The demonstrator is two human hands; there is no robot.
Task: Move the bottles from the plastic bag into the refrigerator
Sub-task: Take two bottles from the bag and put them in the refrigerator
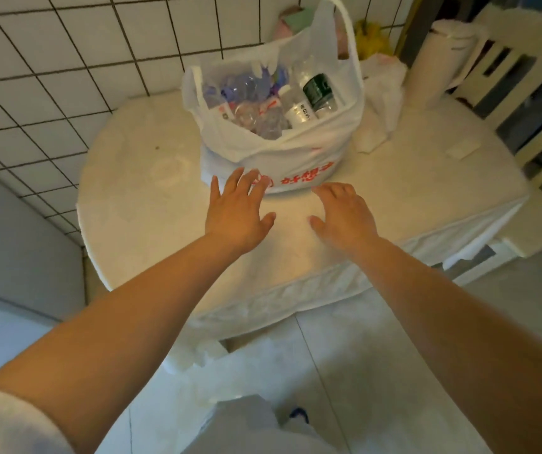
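Both hands out, left hand [237, 211] and right hand [345, 214], fingers spread and empty, nearing the bag [273, 155] to get its bottles [299, 109]

Home dining corner: white tiled wall [50, 60], cloth-covered round table [151, 191], white slatted chair [505, 80].

Bare forearms; white sleeve [7, 421] pushed up left arm
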